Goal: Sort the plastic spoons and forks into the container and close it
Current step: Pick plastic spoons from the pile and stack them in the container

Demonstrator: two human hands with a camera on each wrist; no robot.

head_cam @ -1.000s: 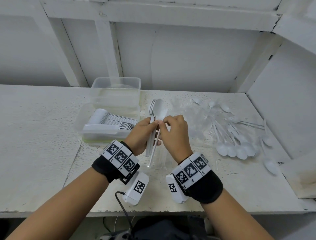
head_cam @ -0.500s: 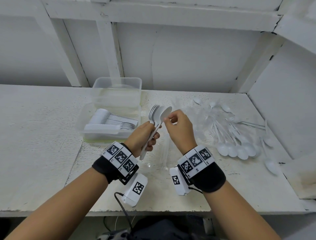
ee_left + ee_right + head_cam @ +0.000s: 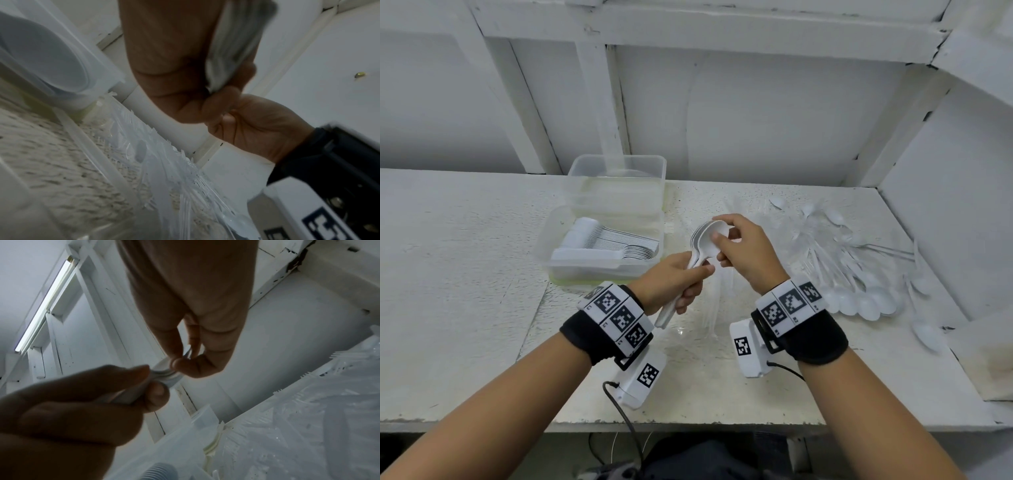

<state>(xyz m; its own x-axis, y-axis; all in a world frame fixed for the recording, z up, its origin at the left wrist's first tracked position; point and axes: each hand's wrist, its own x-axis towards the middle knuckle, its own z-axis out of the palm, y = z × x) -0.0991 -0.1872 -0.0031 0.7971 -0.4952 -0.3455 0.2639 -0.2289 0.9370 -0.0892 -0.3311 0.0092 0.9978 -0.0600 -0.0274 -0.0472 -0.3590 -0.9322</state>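
Spoon stack (image 3: 705,245) now tilted left, left hand (image 3: 674,279) gripping handles, right hand (image 3: 744,250) pinching bowls: aligning step; next, lay it in container (image 3: 544,246).

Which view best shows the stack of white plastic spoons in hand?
Head view: the stack of white plastic spoons shows whole. Left wrist shows blurred handles; right wrist only bowl edges between fingers.

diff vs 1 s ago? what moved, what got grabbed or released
The left hand still grips the spoon stack, now tilted right instead of upright. The right hand moved up from the handles to pinch the bowls. Nothing released. The container and loose cutlery pile are unchanged.
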